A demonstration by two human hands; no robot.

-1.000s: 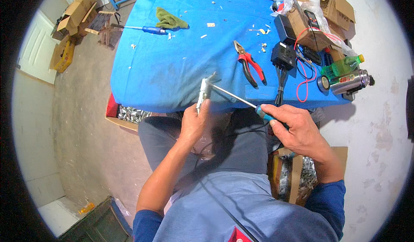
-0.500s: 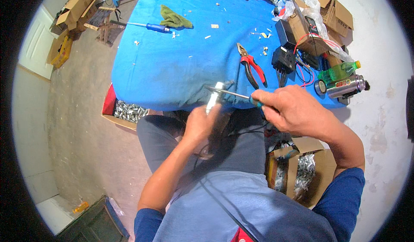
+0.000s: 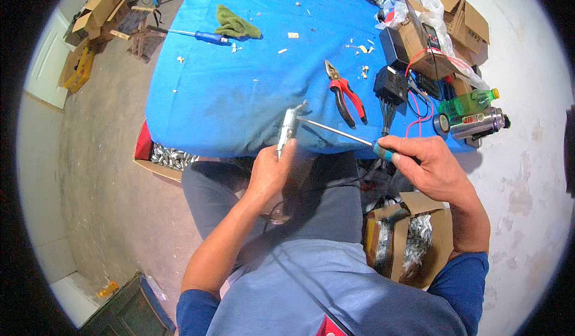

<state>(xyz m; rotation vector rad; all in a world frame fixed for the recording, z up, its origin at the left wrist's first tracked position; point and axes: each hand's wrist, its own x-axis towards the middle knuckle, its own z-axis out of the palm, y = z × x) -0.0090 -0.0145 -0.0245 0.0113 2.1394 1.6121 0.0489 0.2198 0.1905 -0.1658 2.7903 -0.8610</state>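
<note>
At the near edge of the blue-covered table (image 3: 203,90), my left hand (image 3: 271,169) is closed round the lower end of a small silvery metal cylinder (image 3: 288,126), which tilts upward. My right hand (image 3: 426,162) grips the teal and black handle of a screwdriver (image 3: 341,134). Its long shaft points left, and the tip is at the cylinder's upper right side; whether it touches I cannot tell. Just beyond lie pliers (image 3: 345,96) with red and black handles, jaws pointing away.
A blue screwdriver (image 3: 209,37) and a green cloth (image 3: 236,23) lie farther back. On the right are a black box with wires (image 3: 392,85), a green bottle (image 3: 470,103) and a steel flask (image 3: 479,123). Boxes of metal pieces stand below left (image 3: 171,157) and right (image 3: 418,240).
My right hand has moved right and slightly down, drawing the screwdriver's shaft from across the cylinder to its right side. My left hand still holds the cylinder, a little farther left.
</note>
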